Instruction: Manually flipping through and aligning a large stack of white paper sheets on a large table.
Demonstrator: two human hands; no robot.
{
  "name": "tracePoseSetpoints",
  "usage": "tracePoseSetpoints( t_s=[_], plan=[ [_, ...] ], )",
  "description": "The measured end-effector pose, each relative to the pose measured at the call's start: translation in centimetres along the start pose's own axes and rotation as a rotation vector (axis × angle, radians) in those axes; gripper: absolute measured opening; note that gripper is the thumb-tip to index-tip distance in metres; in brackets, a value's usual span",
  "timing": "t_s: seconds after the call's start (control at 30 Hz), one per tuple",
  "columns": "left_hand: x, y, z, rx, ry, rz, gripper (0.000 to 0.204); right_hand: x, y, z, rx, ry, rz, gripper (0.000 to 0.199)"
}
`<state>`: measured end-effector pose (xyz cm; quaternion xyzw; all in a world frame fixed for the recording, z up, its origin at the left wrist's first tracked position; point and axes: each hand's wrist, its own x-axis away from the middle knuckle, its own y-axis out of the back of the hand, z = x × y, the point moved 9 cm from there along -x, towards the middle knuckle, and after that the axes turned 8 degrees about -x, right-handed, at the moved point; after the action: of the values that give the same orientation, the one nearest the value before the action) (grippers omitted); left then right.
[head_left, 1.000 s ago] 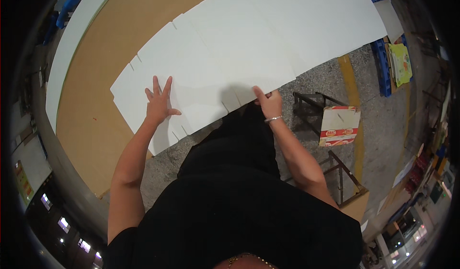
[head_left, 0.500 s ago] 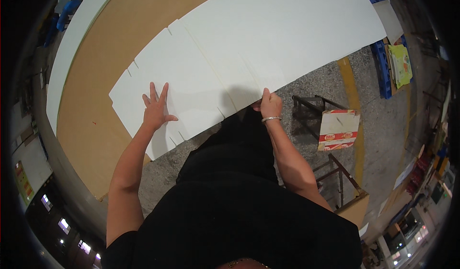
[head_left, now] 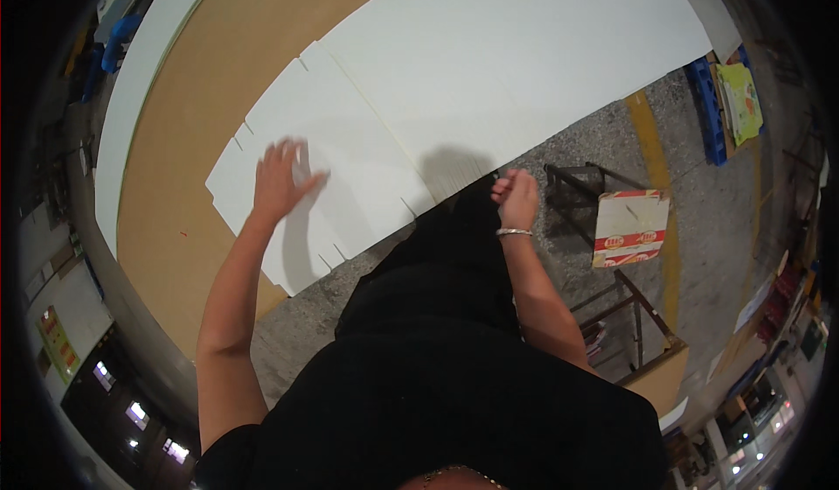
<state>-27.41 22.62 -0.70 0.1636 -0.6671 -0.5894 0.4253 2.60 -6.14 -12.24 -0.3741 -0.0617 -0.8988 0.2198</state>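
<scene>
A large white cardboard sheet (head_left: 419,79), with slots cut along its edges and crease lines across it, lies flat in front of me. Over its left part, my left hand (head_left: 281,180) hovers with the thumb spread from the fingers, casting a shadow on the white surface. The hand is slightly blurred and holds nothing. Just off the sheet's near edge, my right hand (head_left: 517,197) has its fingers curled in; a bracelet circles that wrist. Whether something small is pinched in those fingers is hidden.
Brown board (head_left: 183,149) spreads beneath the sheet. On the right, a dark metal-framed stool (head_left: 572,189) stands near a red-and-white cardboard piece (head_left: 631,228). Another frame (head_left: 642,333) stands closer. A blue pallet (head_left: 706,110) carries stacked green-yellow packaging (head_left: 739,104). A yellow line (head_left: 651,136) marks the floor.
My right hand has come off the sheet's near edge, back and to the right, fingers curled. My left hand has lifted from the sheet, its fingers drawn closer together. The view has shifted slightly.
</scene>
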Motion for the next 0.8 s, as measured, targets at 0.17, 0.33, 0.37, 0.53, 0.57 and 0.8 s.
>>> tracePoseSetpoints(
  t_s=[0.17,0.33,0.37,0.53,0.57,0.8],
  plan=[
    [-11.9,4.7,2.7,0.181,0.032,-0.389,0.063,0.0,-1.8,-5.6,-0.498,-0.321,-0.372,0.038],
    [-18.2,2.4,5.0,0.214,0.228,-0.200,0.061,-2.1,-5.3,-7.9,-0.731,-0.299,-0.237,0.043],
    [-18.0,1.6,5.0,0.170,0.242,-0.128,0.059,-1.8,-5.6,-7.9,-0.727,-0.308,-0.247,0.043],
    [-16.6,2.0,3.9,0.205,0.219,-0.265,0.056,-1.3,-9.7,-3.7,-1.064,-0.214,0.074,0.046],
    [-16.6,2.1,3.9,0.214,0.227,-0.274,0.056,-1.4,-9.7,-3.9,-1.060,-0.215,0.074,0.046],
    [-13.3,2.3,7.5,0.167,0.218,-0.231,0.075,0.7,2.9,0.4,-0.251,0.338,-0.490,0.021]
  ],
)
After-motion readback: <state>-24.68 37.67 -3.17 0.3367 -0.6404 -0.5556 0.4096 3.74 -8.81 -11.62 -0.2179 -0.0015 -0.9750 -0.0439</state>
